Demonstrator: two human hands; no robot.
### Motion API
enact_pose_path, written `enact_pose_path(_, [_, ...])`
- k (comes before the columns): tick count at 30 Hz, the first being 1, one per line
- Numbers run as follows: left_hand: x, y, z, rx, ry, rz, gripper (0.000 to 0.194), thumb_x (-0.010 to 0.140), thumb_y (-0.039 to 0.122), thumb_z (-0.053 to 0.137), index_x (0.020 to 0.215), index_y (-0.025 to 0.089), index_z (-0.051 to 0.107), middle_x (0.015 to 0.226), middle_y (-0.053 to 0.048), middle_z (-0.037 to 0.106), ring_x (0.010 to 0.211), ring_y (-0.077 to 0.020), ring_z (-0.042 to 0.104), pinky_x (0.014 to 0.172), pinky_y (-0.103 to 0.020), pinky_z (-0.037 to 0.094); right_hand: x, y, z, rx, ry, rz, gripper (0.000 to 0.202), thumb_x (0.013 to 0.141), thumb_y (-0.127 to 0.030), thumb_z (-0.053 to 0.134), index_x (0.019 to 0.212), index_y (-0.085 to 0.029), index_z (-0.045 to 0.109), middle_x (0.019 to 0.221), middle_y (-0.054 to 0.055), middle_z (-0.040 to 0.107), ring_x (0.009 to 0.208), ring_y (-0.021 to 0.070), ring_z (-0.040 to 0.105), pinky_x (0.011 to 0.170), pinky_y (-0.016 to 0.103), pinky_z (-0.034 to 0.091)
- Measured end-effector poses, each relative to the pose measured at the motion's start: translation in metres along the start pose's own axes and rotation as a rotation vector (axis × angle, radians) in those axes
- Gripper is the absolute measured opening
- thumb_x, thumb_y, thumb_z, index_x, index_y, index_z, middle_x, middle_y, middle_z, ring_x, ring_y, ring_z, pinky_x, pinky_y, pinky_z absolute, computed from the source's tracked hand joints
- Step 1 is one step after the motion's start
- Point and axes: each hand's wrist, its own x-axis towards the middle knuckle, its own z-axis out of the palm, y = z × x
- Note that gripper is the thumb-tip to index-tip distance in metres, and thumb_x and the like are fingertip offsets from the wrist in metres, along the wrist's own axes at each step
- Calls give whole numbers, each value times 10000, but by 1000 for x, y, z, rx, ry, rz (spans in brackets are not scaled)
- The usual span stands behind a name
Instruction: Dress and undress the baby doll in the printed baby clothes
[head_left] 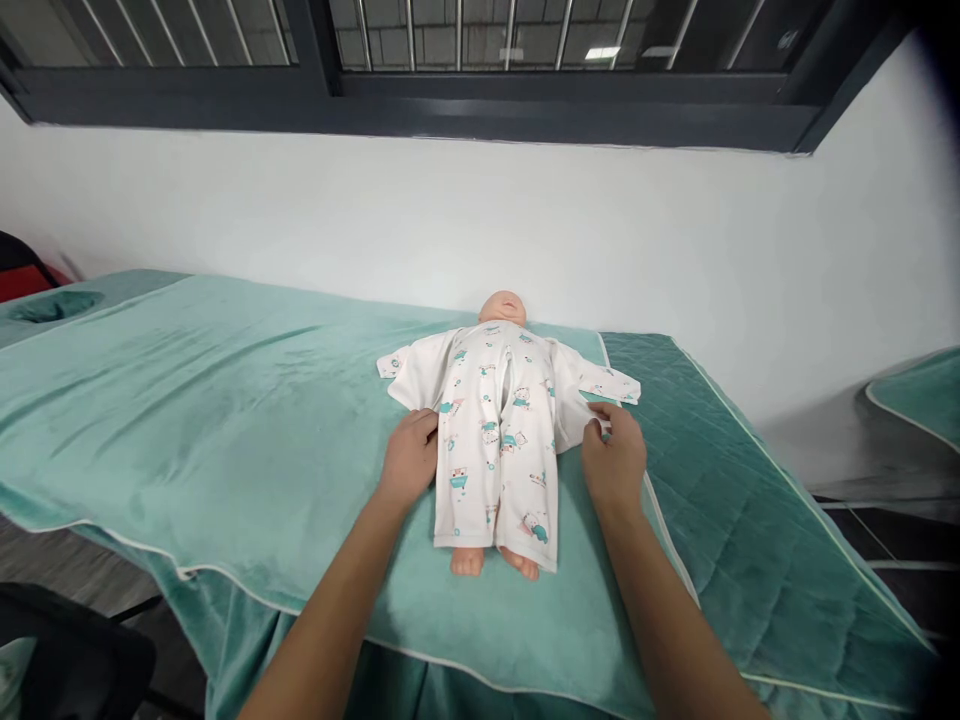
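Note:
A baby doll (502, 307) lies on its back, head towards the wall, its bare feet (468, 562) pointing at me. White printed baby trousers (491, 440) cover its front from neck to ankles. Under them a white baby shirt (429, 365) is spread out, its sleeves stretched to both sides. My left hand (409, 455) is closed at the left edge of the clothes; its fingertips are partly hidden, and which layer they grip is unclear. My right hand (615, 460) pinches the right side panel of the shirt between thumb and finger, just below the sleeve.
A light green sheet (247, 420) with white piping covers the bed, over a darker quilted cover (735, 500) at the right. Behind it stands a white wall (300, 210) under a dark-framed window (562, 100). A black chair (67, 650) is at the lower left.

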Motion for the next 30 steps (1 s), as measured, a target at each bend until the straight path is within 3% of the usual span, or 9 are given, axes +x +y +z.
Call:
enact_pose_path(2, [0, 0, 1, -2, 3, -7, 213, 829, 154, 441, 630, 193, 504, 695, -19, 544, 742, -175, 484, 677, -289, 352, 2, 3, 0, -155, 60, 56, 369, 821, -224, 445, 1129, -152, 636, 1124, 132, 667, 1081, 290, 555, 929, 427, 421])
enact_pose_path(5, [0, 0, 1, -4, 4, -11, 214, 831, 160, 443, 625, 193, 489, 692, -17, 538, 745, -174, 483, 674, -288, 347, 1, 3, 1, -361, -7, 133, 435, 820, -247, 487, 1231, -155, 598, 1253, 150, 625, 1215, 336, 480, 994, 495, 367])
enact_pose_path(8, [-1, -1, 1, -9, 6, -7, 213, 831, 160, 447, 626, 193, 494, 689, -16, 533, 739, -173, 479, 670, -290, 343, -1, 0, 2, -457, -60, 176, 420, 856, -287, 493, 1251, -185, 592, 1308, 133, 600, 1241, 325, 474, 1020, 501, 340])
enact_pose_path(20, [-1, -1, 0, -26, 3, -9, 211, 831, 160, 444, 631, 191, 502, 686, -13, 529, 734, -170, 476, 671, -288, 343, 0, -3, 1, -538, -77, 223, 197, 877, -314, 513, 939, -218, 673, 1274, 86, 625, 1186, 306, 514, 966, 493, 369])
enact_pose_path(27, [0, -1, 1, -24, 5, -21, 208, 819, 158, 445, 619, 190, 492, 669, -9, 516, 717, -166, 469, 664, -285, 337, 2, -7, -2, -554, -102, 246, 211, 902, -336, 503, 921, -219, 678, 1098, 65, 681, 1089, 280, 563, 954, 464, 368])
enact_pose_path(30, [0, 0, 0, -19, 2, -13, 211, 822, 161, 441, 625, 191, 508, 671, -11, 525, 719, -168, 474, 664, -287, 338, 2, -9, -2, -559, -84, 270, 232, 904, -348, 512, 1021, -207, 653, 1101, 86, 674, 1067, 275, 579, 937, 445, 374])
